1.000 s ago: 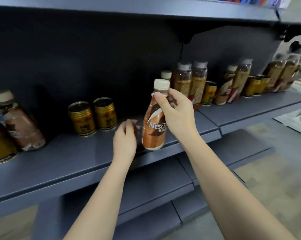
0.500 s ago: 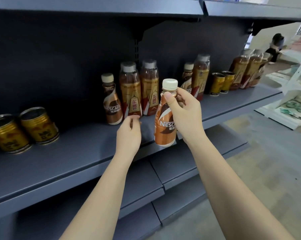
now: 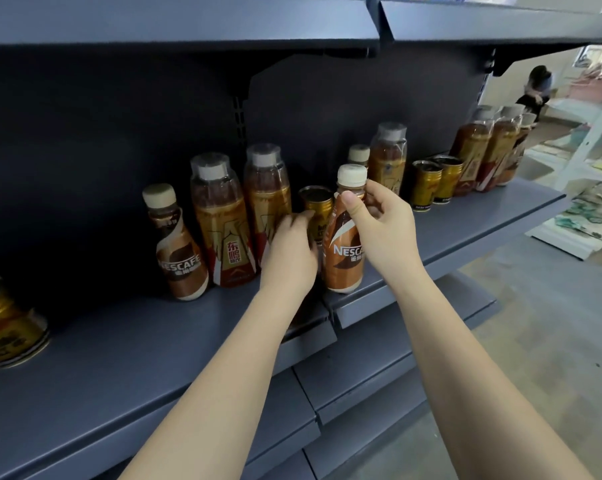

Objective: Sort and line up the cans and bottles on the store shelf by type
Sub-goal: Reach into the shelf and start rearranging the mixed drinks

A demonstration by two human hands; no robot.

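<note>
My right hand [image 3: 382,233] grips the neck of an orange-brown Nescafe bottle [image 3: 342,258], upright, its base at the front edge of the dark shelf [image 3: 119,358]. My left hand [image 3: 289,251] lies with curled fingers against a gold can [image 3: 318,206] just behind that bottle; I cannot tell whether it grips the can. To the left stand two tall amber bottles [image 3: 223,230] and another Nescafe bottle [image 3: 180,258]. Behind my right hand are a small Nescafe bottle [image 3: 359,154] and a tall amber bottle [image 3: 387,157]. Two gold cans [image 3: 426,185] and more tall bottles [image 3: 472,150] stand further right.
A gold can [image 3: 5,327] sits at the far left of the shelf. Another shelf board [image 3: 188,26] hangs overhead, and lower shelves [image 3: 361,375] jut out below. A white rack [image 3: 590,188] and a crouching person [image 3: 535,88] are at the right.
Both hands moved right along the shelf. My left hand rose from the shelf front to the gold can. The held Nescafe bottle came down to the shelf edge.
</note>
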